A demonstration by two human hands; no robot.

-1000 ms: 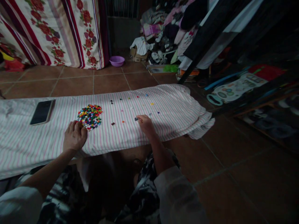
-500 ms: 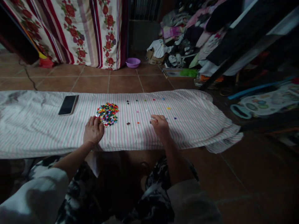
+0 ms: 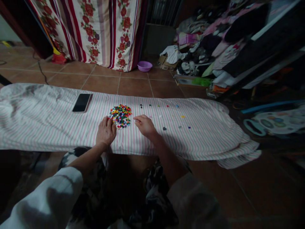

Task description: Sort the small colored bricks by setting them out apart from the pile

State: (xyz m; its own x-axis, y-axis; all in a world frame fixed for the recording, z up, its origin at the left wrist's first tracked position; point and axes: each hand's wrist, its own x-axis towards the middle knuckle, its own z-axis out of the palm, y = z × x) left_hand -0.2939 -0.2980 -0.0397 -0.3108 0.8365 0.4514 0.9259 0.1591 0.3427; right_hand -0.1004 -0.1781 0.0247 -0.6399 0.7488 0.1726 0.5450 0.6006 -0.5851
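A pile of small multicoloured pieces (image 3: 121, 115) lies on the striped cloth (image 3: 59, 127). My left hand (image 3: 106, 131) rests at the pile's lower left edge, its fingertips touching the outer pieces; whether it grips one is too small to tell. Just right of the pile is my right hand (image 3: 145, 125), thumb and index finger close together, with anything between them too small to make out. Further right, single pieces and little groups are spaced out in rows, among them a yellow one (image 3: 182, 116), a dark group (image 3: 164, 128) and a blue one (image 3: 177, 106).
A phone (image 3: 82, 103) lies on the cloth left of the pile. Beyond the cloth, a purple basin (image 3: 145, 66) stands on the tiled floor by a flowered curtain (image 3: 102, 31). Heaped clothes (image 3: 202, 44) fill the back right.
My right hand has moved left, from among the spaced-out pieces to beside the pile. My left hand stays at the pile's edge. The whole view has shifted and tilted slightly.
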